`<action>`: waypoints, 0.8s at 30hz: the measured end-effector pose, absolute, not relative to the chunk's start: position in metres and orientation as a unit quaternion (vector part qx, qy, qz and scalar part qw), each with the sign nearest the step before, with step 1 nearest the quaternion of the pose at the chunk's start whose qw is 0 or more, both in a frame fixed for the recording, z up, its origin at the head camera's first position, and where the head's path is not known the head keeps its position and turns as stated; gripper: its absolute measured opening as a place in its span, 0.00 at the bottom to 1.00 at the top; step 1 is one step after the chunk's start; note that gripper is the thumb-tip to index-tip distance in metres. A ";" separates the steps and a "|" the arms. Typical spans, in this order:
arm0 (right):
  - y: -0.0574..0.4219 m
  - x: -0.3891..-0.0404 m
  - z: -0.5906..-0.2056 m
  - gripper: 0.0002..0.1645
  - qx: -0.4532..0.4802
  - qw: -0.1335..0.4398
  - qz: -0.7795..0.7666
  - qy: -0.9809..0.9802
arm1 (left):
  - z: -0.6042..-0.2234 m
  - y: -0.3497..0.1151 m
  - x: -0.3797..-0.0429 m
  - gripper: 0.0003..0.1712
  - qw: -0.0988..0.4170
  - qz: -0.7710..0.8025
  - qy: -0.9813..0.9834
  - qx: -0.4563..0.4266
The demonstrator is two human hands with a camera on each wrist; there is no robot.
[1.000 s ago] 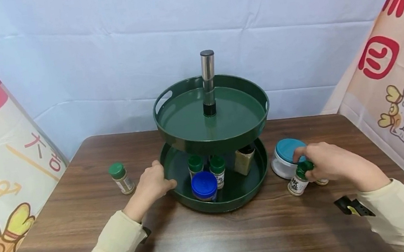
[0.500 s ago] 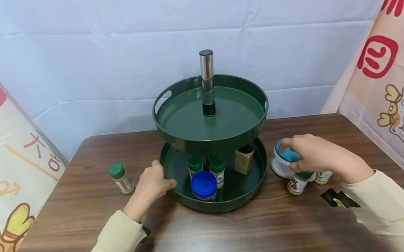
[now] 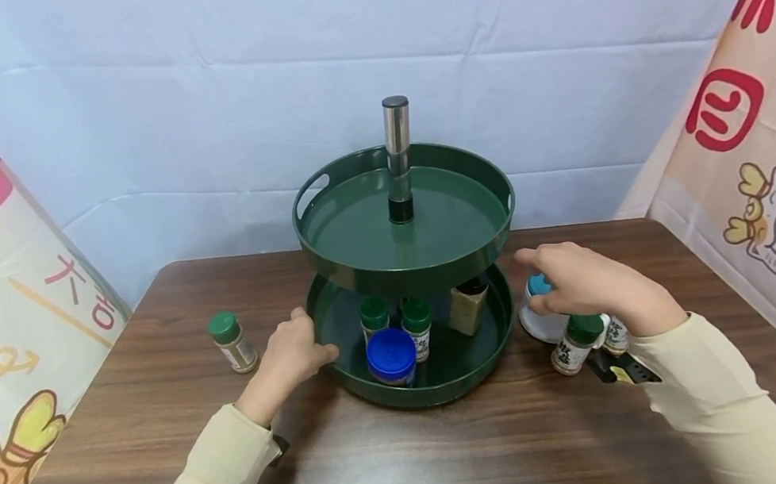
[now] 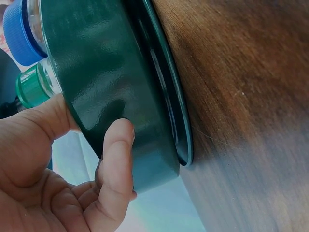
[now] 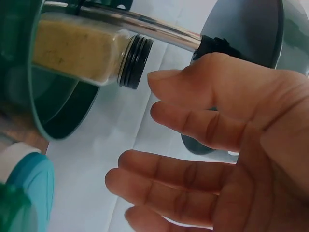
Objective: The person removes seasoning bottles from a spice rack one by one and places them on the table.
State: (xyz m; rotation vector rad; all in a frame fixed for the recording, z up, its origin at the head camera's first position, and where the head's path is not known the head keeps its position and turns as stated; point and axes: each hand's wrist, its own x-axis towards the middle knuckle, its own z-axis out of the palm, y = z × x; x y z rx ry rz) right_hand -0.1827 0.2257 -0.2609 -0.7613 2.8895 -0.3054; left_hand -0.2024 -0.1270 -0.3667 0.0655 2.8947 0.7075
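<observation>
My left hand [image 3: 289,357] grips the left rim of the green two-tier rack's lower tray [image 3: 434,395], with the thumb over the edge and fingers against the outer wall [image 4: 111,87]. My right hand [image 3: 589,279] hovers, fingers extended and holding nothing, above a white jar [image 3: 540,326] with a light-blue lid, partly hidden. Near its fingers in the right wrist view is a square spice jar [image 5: 82,50] with a black cap, standing in the lower tray. That tray also bears a blue-lidded jar [image 3: 391,355] and two green-capped spice bottles [image 3: 373,314].
The upper tray [image 3: 358,229] surrounds a metal post [image 3: 398,145]. One green-capped bottle [image 3: 232,342] stands on the table at left. Another green-capped bottle [image 3: 572,347] and a further bottle [image 3: 617,336], partly hidden, stand at right. Cloth [image 3: 203,135] hangs behind.
My right hand has left the green-capped bottle at right, rising and moving left over the light-blue lid towards the rack. My left hand has stayed on the lower tray's rim.
</observation>
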 end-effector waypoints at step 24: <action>0.194 -0.198 -0.288 0.36 -0.299 0.023 -0.195 0.934 | -0.368 -0.128 -0.203 0.43 0.079 0.240 0.967 0.025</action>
